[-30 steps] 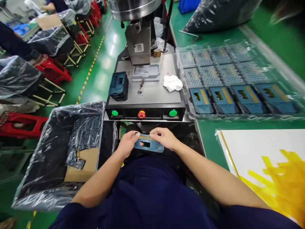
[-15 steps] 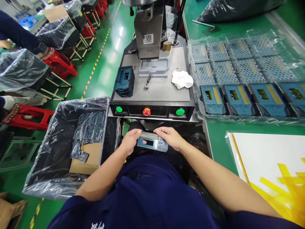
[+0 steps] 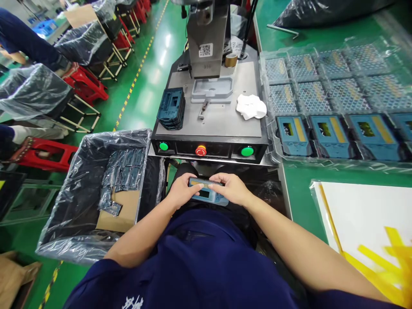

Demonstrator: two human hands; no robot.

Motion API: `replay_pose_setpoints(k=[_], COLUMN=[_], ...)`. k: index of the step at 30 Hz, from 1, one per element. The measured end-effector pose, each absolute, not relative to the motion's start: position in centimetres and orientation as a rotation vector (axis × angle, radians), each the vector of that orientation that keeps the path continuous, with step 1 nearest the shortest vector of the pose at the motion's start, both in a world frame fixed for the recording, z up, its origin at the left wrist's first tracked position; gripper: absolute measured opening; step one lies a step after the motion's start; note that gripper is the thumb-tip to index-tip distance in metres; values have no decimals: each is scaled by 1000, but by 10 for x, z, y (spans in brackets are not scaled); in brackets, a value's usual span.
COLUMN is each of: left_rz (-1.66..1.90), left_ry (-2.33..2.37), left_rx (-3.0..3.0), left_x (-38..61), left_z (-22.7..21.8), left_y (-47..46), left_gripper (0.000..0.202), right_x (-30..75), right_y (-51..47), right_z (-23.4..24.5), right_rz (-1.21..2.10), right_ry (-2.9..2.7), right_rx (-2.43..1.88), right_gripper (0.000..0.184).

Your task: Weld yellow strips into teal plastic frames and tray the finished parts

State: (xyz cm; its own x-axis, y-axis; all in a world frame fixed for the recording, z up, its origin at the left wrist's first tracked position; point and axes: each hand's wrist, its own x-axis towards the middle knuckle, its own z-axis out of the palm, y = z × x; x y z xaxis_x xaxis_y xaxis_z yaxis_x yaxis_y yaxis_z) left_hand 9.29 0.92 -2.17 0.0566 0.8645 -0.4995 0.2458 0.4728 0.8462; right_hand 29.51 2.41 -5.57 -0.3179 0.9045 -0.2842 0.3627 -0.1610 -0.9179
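A blue-grey plastic housing [image 3: 210,196] with a dark rectangular window and a tan strip lies in my two hands, just above my lap. My left hand [image 3: 184,190] grips its left end, with the thumb laid across the front face. At the upper right edge, my right hand [image 3: 234,189] holds it with the thumb on the tan strip. Both hands partly cover the strip. Beyond them stands a press [image 3: 206,47] with a grey fixture [image 3: 212,89] on its metal bed. Several dark blue plastic frames [image 3: 170,107] are stacked at the bed's left.
A lined bin [image 3: 77,201] with bagged parts stands at left. On the right are a clear tray [image 3: 273,148] of similar housings and a white board [image 3: 363,206] with yellow tape. A white cloth [image 3: 251,107] lies near the press. Green buttons [image 3: 247,151] flank a red one [image 3: 201,150].
My left thumb has moved rightward onto the housing's front, and my right thumb now presses on the tan strip. The housing stays over my lap. The view has shifted slightly.
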Motion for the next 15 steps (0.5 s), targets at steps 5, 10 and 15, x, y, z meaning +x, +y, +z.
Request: replay_pose_setpoints(k=[5,10,15], left_rz=[561,531,594], left_ry=[1561,1600,1804], left_rx=[1137,1188,1346], left_x=[92,93,98], left_z=[-25,-23,-16], left_y=[10,11,9], left_gripper=[28,26,51], right_x=[294,292,287], right_y=[21,21,16], right_z=[-50,-48,-50], right_rz=[1392,1332,1286], right_ry=[-1720,-1743,-1743], right_rx=[-1410,-1378,-1373], right_gripper=[24,21,27])
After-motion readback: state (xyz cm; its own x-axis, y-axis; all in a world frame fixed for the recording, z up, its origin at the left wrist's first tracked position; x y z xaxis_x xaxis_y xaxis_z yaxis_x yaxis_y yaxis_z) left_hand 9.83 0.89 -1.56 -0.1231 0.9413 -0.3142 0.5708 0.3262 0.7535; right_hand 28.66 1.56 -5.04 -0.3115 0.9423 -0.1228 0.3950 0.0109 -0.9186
